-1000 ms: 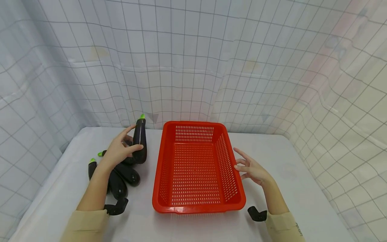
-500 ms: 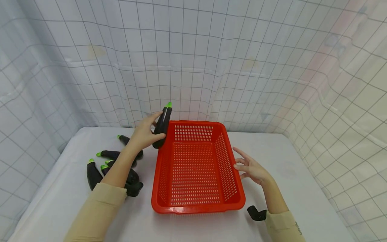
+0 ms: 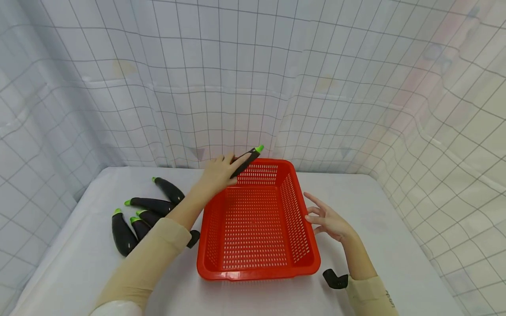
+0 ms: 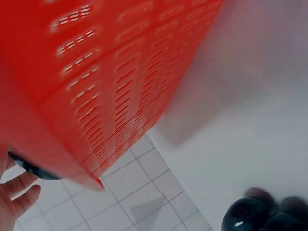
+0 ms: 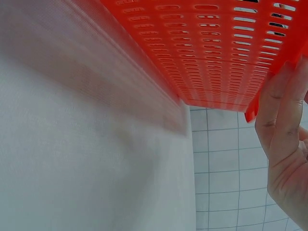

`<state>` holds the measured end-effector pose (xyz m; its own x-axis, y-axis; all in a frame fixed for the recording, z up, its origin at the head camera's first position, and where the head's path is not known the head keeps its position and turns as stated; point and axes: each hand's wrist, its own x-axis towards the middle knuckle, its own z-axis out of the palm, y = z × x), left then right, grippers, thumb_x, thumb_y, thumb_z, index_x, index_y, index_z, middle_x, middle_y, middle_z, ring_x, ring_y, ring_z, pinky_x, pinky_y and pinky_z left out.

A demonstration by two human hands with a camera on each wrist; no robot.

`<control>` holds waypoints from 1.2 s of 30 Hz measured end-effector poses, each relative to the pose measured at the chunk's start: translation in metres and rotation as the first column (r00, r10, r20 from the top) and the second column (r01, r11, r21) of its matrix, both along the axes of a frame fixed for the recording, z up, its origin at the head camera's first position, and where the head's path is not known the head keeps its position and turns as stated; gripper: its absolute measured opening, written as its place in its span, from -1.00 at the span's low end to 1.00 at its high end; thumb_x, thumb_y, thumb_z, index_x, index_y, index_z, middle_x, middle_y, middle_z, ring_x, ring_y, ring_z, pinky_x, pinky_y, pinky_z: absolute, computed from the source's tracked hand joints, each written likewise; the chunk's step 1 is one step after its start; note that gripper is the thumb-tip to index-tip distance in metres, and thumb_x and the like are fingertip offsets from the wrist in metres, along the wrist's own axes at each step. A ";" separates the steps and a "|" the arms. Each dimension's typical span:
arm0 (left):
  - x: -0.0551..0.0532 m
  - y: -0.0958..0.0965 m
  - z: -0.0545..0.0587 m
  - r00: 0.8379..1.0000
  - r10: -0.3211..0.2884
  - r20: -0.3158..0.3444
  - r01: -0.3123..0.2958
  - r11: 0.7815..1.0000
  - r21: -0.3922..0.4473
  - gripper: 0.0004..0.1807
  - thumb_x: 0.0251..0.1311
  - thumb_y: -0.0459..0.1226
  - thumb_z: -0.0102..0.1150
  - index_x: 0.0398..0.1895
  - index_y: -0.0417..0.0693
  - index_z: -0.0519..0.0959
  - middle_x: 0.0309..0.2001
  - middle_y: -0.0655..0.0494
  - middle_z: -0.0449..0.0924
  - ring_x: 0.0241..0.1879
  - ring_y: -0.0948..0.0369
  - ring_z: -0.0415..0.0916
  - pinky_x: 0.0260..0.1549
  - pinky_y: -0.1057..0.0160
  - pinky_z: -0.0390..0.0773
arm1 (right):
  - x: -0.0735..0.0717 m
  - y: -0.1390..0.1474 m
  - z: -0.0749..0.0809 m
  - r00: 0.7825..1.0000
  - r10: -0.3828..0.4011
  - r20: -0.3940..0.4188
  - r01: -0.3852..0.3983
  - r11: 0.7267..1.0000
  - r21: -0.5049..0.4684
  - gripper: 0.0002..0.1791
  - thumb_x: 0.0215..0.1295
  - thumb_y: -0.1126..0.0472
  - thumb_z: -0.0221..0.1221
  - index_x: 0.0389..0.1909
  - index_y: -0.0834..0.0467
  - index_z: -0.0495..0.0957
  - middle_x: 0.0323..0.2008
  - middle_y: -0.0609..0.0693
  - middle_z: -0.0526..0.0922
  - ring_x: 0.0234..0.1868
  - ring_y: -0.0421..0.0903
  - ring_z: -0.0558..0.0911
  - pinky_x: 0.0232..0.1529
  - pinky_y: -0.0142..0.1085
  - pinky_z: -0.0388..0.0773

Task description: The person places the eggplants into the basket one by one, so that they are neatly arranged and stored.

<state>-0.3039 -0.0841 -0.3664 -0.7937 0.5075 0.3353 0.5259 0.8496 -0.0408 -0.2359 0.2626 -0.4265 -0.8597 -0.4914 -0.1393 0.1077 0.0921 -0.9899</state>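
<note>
My left hand grips a dark eggplant with a bright green stem end, above the far left part of a red plastic basket. The eggplant tilts, its green end pointing up and to the right. In the left wrist view the fingers and part of the eggplant show past the basket's rim. On the other side, my right hand rests its fingers against the basket's right rim, its index finger stretched out. The right wrist view has those fingers touching the outside near the rim.
Several more eggplants lie on the white table left of the basket, partly hidden by my left arm. A gridded white curtain surrounds the table at the back and sides. A black wrist mount sits beside the right sleeve.
My left hand has lifted the eggplant from the group on the left and carried it right, over the basket. The eggplant has tipped from near upright to slanting. My right hand has stayed put.
</note>
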 end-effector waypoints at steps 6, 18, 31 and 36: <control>-0.007 0.017 -0.016 0.989 -0.056 -0.138 0.022 0.971 -0.240 -0.22 0.10 -0.07 0.21 0.38 0.26 0.07 0.04 -0.03 0.34 -0.12 -0.02 0.39 -0.15 0.08 0.41 | 0.000 0.000 -0.001 1.000 0.002 0.000 -0.002 1.000 -0.003 -0.14 0.25 0.35 0.09 0.44 0.06 -0.21 -0.12 0.14 0.48 -0.23 -0.06 0.60 -0.38 -0.08 0.59; -0.023 0.024 -0.043 0.998 -0.053 0.022 0.057 0.878 -0.474 -0.21 0.18 -0.22 0.15 0.40 0.37 -0.01 0.21 0.04 0.23 0.08 -0.03 0.32 0.12 0.03 0.29 | 0.000 -0.001 -0.002 1.000 0.014 -0.001 -0.014 1.000 -0.010 -0.15 0.26 0.35 0.08 0.43 0.09 -0.22 -0.12 0.14 0.47 -0.22 -0.07 0.59 -0.37 -0.07 0.59; -0.036 0.025 -0.056 0.996 -0.039 0.075 0.078 0.757 -0.649 -0.15 0.23 -0.36 0.05 0.42 0.40 -0.15 0.35 0.14 0.10 0.20 0.05 0.24 0.18 0.04 0.24 | -0.002 0.001 -0.002 0.999 0.044 -0.010 -0.044 0.999 -0.014 -0.19 0.28 0.35 0.06 0.43 0.02 -0.17 -0.12 0.11 0.43 -0.26 -0.08 0.59 -0.42 -0.16 0.60; -0.039 0.026 -0.063 0.997 -0.027 0.069 0.068 0.704 -0.707 -0.12 0.23 -0.33 0.06 0.42 0.41 -0.22 0.38 0.17 0.04 0.23 0.09 0.21 0.18 0.09 0.25 | -0.002 0.002 -0.003 0.999 0.047 -0.008 -0.047 0.999 -0.010 -0.19 0.28 0.35 0.06 0.43 0.02 -0.16 -0.09 0.11 0.42 -0.25 -0.08 0.59 -0.44 -0.18 0.60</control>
<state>-0.3427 -0.0578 -0.4294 -0.7669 0.6167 -0.1774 0.5835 0.5552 -0.5927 -0.2382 0.2648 -0.4294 -0.8367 -0.5326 -0.1273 0.0954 0.0871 -0.9916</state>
